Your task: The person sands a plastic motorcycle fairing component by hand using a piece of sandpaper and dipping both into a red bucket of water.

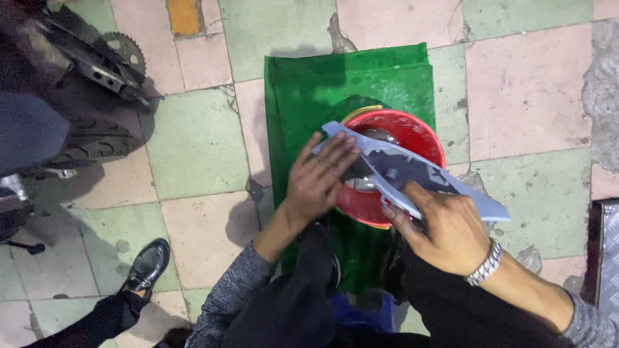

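A long pale grey-blue plastic panel (412,169) lies slanted across the top of a red bucket (419,135). My left hand (316,180) rests flat on the panel's upper left end, fingers spread. My right hand (445,229), with a metal watch on its wrist, grips the panel's lower right part from the near side. The bucket stands on a green plastic sheet (309,84) on the tiled floor. A yellow rim shows behind the bucket's left edge. Something metallic shows inside the bucket under the panel.
A motorcycle's rear wheel, tyre (90,145) and sprocket (126,51) stand at the upper left. Another person's black shoe (147,264) and dark trouser leg are at the lower left. A ribbed metal plate (606,251) lies at the right edge. My dark-trousered knees frame a blue object (361,316).
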